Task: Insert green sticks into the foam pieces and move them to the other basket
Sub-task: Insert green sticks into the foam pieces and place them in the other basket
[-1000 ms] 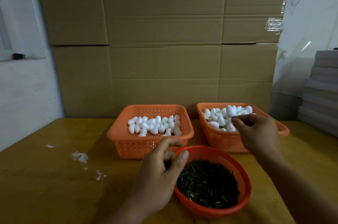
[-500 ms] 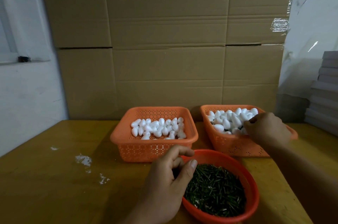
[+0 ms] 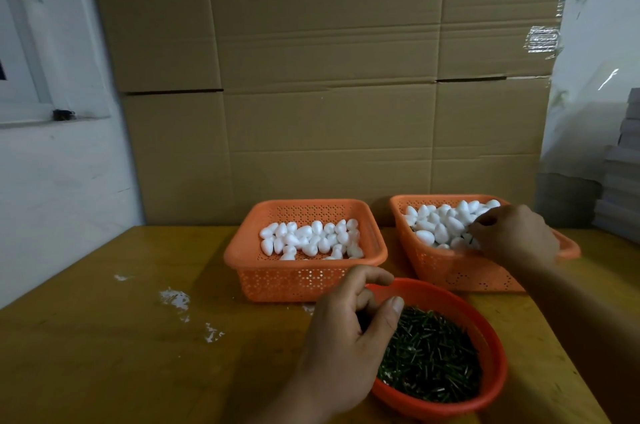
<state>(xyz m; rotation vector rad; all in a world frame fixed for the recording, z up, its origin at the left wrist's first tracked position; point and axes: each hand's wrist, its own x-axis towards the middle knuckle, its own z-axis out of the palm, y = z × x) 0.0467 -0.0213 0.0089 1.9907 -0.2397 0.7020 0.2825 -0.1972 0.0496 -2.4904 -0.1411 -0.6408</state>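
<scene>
The round red plastic bowl (image 3: 491, 385) sits at the front of the yellow wooden table (image 3: 104, 347), and it is full of short green sticks (image 3: 433, 364). Just behind the bowl and a little to the left is a square orange plastic basket (image 3: 304, 279) with white egg-shaped foam pieces (image 3: 311, 240) lying in a thin layer. Behind the bowl and to the right is a second orange plastic basket (image 3: 446, 271), tipped a bit, with a bigger heap of white foam eggs (image 3: 440, 222). The left hand (image 3: 349, 337) hangs over the left edge of the bowl, thumb and fingers bent toward each other like a pinch — I cannot tell if a stick is between them. The right hand (image 3: 512, 238) is down in the right basket with curled fingers on the foam; a thin dark bit shows by the fingertips, maybe a stick, but it is too small to be sure. No sticks can be seen poking out of the foam in the left basket, so I cannot tell which basket holds the finished ones. My guess is the job is somewhere in the middle — both baskets have plenty of foam and the bowl is far from used up, so lots of poking and moving is left.
</scene>
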